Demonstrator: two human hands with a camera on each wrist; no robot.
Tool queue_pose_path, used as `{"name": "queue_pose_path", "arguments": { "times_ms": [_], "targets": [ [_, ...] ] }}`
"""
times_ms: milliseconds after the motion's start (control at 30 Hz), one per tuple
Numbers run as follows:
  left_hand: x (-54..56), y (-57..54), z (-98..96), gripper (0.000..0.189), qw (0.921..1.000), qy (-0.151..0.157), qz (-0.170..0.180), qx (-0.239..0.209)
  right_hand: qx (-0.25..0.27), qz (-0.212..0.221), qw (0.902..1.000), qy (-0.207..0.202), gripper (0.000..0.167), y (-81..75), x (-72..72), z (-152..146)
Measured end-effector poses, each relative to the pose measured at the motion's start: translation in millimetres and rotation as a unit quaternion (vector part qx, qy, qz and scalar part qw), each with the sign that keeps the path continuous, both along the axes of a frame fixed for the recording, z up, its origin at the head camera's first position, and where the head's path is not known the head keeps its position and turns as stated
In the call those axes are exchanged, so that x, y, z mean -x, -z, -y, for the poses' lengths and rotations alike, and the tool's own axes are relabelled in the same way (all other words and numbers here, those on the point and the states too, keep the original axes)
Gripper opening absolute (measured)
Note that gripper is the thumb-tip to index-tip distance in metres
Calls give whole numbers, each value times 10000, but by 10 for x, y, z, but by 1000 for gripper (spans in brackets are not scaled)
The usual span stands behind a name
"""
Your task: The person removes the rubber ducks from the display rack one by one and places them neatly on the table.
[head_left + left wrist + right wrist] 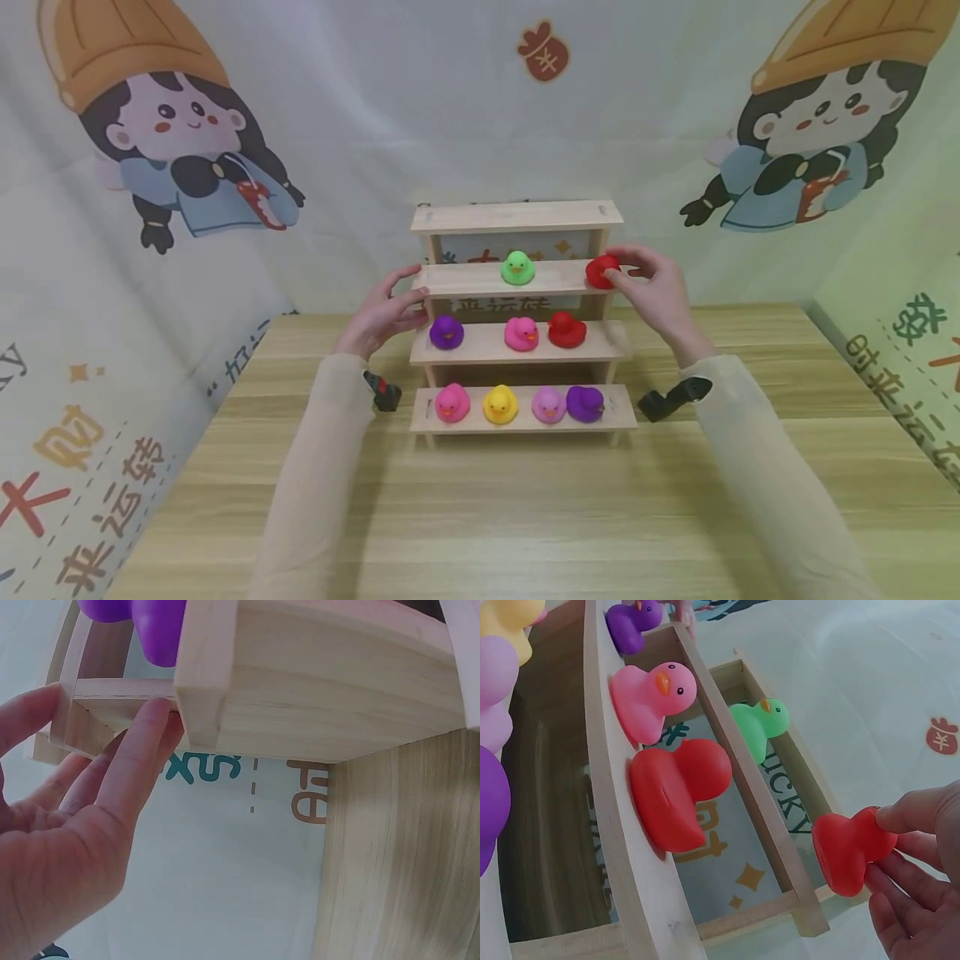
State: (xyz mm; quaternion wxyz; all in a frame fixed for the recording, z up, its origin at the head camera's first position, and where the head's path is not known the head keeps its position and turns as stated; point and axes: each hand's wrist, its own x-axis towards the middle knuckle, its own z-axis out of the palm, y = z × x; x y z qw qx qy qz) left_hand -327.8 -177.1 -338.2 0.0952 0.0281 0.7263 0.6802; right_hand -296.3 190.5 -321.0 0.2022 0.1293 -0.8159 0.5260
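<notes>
A wooden tiered shelf point(517, 355) holds small rubber ducks. My right hand point(654, 287) pinches a red duck point(602, 272) between thumb and fingers at the right end of the second tier from the top. A green duck point(517, 268) sits left of it on that tier. At the shelf's left end, my left hand point(384, 315) grips the second-tier board between thumb and fingers. In the left wrist view its fingers point(139, 761) look nearly straight against the wood. The tier below carries a purple duck point(447, 332), a pink duck point(521, 334) and another red duck point(566, 330).
Along the bottom tier stand a pink duck point(452, 403), a yellow duck point(500, 405), a lilac duck point(549, 406) and a purple duck point(585, 403). The bare top tier point(517, 217) rises behind. A printed cloth point(420, 108) hangs around the wood-grain table point(495, 517).
</notes>
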Motion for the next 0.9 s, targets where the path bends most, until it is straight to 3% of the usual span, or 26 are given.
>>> {"name": "queue_pose_path", "arguments": {
  "times_ms": [567, 900],
  "targets": [
    [-10, 5, 0, 60, 10000, 7, -24, 19, 405, 85, 9983, 422, 38, -36, -134, -347],
    [0, 25, 12, 59, 10000, -5, -70, -26, 482, 236, 9973, 505, 38, 68, -137, -520]
  ]
}}
